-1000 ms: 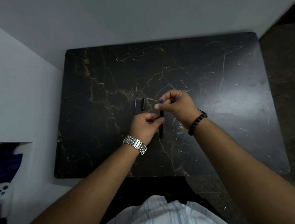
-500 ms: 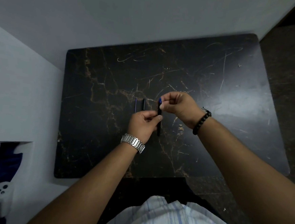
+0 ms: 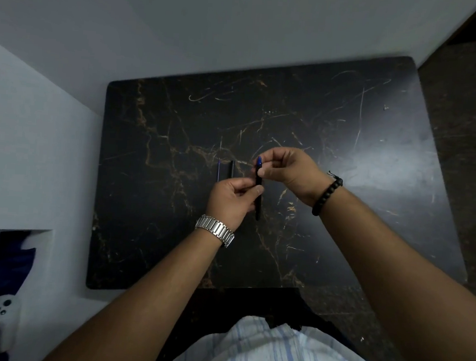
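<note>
Wall: a pale wall [image 3: 34, 150] stood along the left, with a dark blue niche [image 3: 4, 276] low in it.
Table: a dark marbled table [image 3: 158, 202] with brown veins filled the middle, one long edge against the wall.
Refill: a thin blue refill [image 3: 218, 171] lay flat on the table, pointing away from the person.
Black part: a short black part [image 3: 231, 169] lay just beside the refill on its right, parallel to it; the two looked apart.
Left hand: the left hand [image 3: 230, 205] was curled, thumb and fingers pinching the pen at mid-barrel.
Watch: a metal watch [image 3: 215, 230] sat on the left wrist.
Pen: a black pen [image 3: 257, 204] with a blue far end was held over the table's middle, between both hands, right of the black part, pointing away from the person.
Right hand: the right hand [image 3: 291, 170] was curled, thumb and fingertips pinching the pen's far end just below the blue.
Bracelet: a black beaded bracelet [image 3: 326, 197] circled the right wrist.
Shirt: a white, blue-striped shirt [image 3: 288, 355] showed at the bottom.
</note>
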`<action>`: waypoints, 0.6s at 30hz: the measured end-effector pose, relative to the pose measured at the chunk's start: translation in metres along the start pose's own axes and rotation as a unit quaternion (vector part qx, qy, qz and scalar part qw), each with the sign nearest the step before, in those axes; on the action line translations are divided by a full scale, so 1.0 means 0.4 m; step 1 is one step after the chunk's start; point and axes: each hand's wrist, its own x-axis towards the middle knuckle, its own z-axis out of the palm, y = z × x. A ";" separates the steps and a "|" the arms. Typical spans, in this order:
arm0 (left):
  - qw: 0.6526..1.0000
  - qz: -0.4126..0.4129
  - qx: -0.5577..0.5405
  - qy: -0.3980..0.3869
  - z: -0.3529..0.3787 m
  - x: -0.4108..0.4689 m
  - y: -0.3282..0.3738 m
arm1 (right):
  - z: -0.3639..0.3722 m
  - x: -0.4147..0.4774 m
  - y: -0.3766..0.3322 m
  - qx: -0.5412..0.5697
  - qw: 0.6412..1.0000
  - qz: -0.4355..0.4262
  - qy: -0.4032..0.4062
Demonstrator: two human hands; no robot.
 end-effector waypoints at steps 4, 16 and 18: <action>1.000 0.007 0.007 -0.004 0.002 -0.002 -0.010 | 0.010 0.004 0.008 -0.023 0.999 -0.007 0.045; 1.000 -0.002 -0.018 -0.003 0.000 -0.003 -0.024 | 0.013 -0.011 0.019 0.024 1.000 -0.005 0.009; 1.000 -0.002 -0.015 -0.002 0.001 -0.005 -0.028 | 0.015 -0.010 0.025 0.013 1.000 -0.004 0.023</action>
